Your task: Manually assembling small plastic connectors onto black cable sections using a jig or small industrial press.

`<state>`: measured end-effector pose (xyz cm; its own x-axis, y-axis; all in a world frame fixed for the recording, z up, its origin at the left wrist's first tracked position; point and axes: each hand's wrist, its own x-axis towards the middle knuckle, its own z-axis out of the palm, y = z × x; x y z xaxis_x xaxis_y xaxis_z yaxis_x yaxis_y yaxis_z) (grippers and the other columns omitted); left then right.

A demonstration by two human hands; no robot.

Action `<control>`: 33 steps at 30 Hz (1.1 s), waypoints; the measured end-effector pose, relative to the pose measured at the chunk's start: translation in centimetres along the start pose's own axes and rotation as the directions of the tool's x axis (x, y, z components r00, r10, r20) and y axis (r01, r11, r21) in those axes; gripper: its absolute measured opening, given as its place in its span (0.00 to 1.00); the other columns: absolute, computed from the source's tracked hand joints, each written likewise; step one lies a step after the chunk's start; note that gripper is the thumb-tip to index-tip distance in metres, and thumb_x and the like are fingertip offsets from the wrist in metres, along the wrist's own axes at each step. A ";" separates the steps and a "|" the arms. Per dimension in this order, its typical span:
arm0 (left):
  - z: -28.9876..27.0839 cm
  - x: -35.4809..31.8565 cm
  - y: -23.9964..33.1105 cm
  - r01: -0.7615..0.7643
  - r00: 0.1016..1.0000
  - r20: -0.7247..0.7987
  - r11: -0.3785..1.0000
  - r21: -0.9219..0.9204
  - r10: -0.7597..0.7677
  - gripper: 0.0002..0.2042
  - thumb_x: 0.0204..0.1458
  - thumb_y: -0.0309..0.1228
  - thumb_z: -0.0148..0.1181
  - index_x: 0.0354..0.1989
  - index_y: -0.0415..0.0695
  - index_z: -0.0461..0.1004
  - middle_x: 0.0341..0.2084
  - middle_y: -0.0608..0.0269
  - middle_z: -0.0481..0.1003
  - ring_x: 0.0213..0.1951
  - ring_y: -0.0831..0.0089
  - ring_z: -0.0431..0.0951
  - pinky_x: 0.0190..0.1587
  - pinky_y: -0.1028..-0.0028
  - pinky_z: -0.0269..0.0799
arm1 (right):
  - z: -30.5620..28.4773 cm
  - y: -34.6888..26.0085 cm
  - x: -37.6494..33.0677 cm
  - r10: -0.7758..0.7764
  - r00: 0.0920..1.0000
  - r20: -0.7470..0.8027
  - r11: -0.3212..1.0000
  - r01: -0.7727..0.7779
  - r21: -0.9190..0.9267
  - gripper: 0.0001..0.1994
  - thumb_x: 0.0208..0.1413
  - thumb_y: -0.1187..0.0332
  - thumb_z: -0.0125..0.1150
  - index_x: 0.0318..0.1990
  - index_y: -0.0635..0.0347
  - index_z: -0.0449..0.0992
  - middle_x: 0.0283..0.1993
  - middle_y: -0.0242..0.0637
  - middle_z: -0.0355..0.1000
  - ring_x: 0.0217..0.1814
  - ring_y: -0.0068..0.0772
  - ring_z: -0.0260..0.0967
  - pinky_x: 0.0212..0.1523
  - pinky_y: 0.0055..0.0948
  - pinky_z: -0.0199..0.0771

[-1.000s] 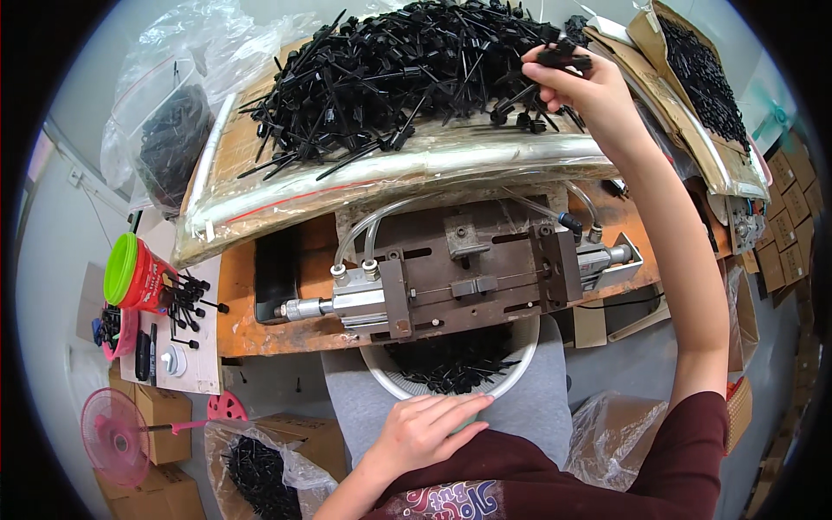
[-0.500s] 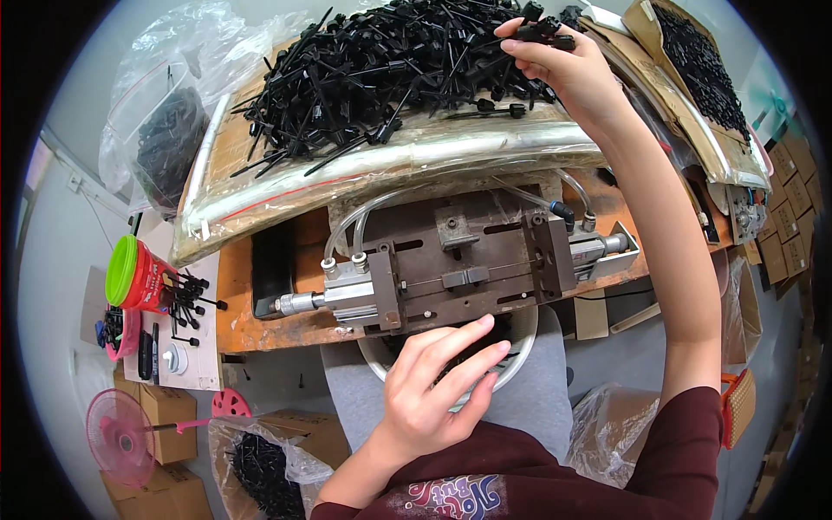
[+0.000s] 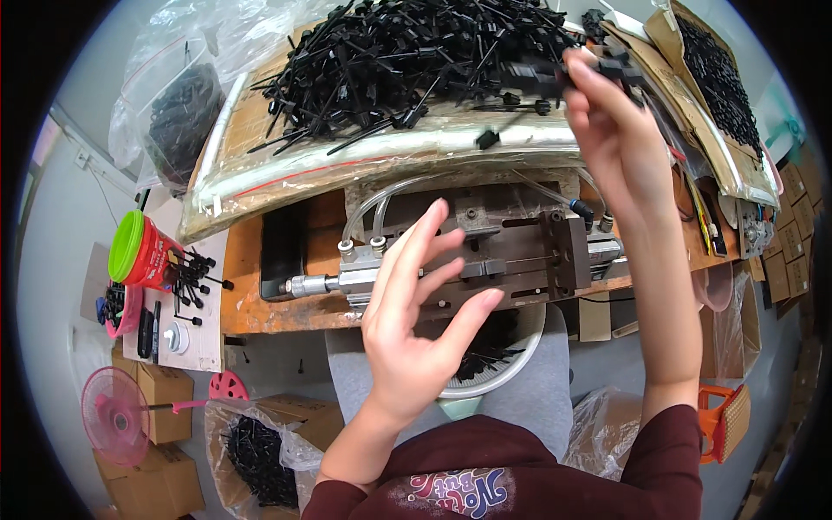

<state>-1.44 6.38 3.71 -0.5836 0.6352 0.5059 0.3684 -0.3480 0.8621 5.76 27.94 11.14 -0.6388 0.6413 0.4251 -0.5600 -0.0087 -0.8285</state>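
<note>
Fingers of your right hand (image 3: 617, 139) pinch a few black plastic parts (image 3: 555, 76) at the right edge of the big black pile (image 3: 390, 61) (heaped on clear plastic sheeting (image 3: 364, 160) up top). Your left hand (image 3: 416, 321) hovers empty, fingers spread wide, over the metal press fixture (image 3: 511, 251) on the wooden surface (image 3: 251, 303). Below it sits a white bowl (image 3: 520, 364) with more black parts. Off left stands a red cup with a green rim (image 3: 139, 251).
</note>
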 end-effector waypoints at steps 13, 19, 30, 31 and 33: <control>-1.3 -3.6 -0.1 -0.097 0.977 0.207 0.980 0.176 0.060 0.18 0.35 0.17 0.74 0.39 0.36 0.81 0.45 0.50 0.76 0.35 0.71 0.81 0.39 0.74 0.79 | -1.3 2.1 -10.6 0.236 0.920 -0.314 0.972 -0.217 0.094 0.11 0.57 0.73 0.62 0.46 0.66 0.75 0.32 0.30 0.71 0.29 0.17 0.68 0.28 0.18 0.67; 0.6 -4.4 -3.4 -0.288 0.944 0.306 0.759 0.584 0.122 0.13 0.39 0.24 0.70 0.37 0.39 0.80 0.49 0.54 0.77 0.30 0.72 0.80 0.34 0.77 0.74 | -1.4 1.7 -12.6 0.156 0.918 -0.366 0.984 -0.176 -0.022 0.11 0.58 0.74 0.61 0.47 0.67 0.73 0.32 0.32 0.71 0.29 0.19 0.68 0.27 0.18 0.68; 1.2 -3.2 -3.4 -0.324 0.930 0.361 0.627 0.708 0.073 0.12 0.38 0.28 0.70 0.34 0.44 0.80 0.49 0.63 0.79 0.23 0.73 0.76 0.26 0.78 0.69 | -1.6 2.3 -14.5 0.154 0.921 -0.358 0.973 -0.205 -0.107 0.09 0.54 0.78 0.61 0.42 0.70 0.73 0.42 0.42 0.69 0.27 0.22 0.68 0.24 0.21 0.69; 1.1 -3.1 -3.4 -0.319 0.928 0.367 0.634 0.704 0.059 0.12 0.39 0.27 0.70 0.35 0.43 0.81 0.48 0.62 0.79 0.23 0.74 0.76 0.27 0.78 0.70 | -1.5 2.2 -14.7 0.165 0.919 -0.357 0.971 -0.215 -0.103 0.09 0.54 0.78 0.61 0.42 0.70 0.73 0.42 0.42 0.69 0.27 0.23 0.68 0.24 0.21 0.69; 0.9 -2.8 -3.0 -0.310 0.924 0.381 0.649 0.695 0.033 0.14 0.39 0.25 0.71 0.38 0.42 0.81 0.46 0.60 0.80 0.24 0.76 0.77 0.28 0.79 0.71 | -1.4 2.2 -14.9 0.187 0.925 -0.332 0.969 -0.230 -0.095 0.08 0.54 0.78 0.61 0.41 0.70 0.73 0.41 0.43 0.69 0.27 0.23 0.68 0.24 0.21 0.69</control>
<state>-0.23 6.30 -0.32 -0.2513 0.8383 0.4838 0.9228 0.0568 0.3810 14.78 19.50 2.48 -0.5203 0.8460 0.1170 -0.3452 -0.0829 -0.9349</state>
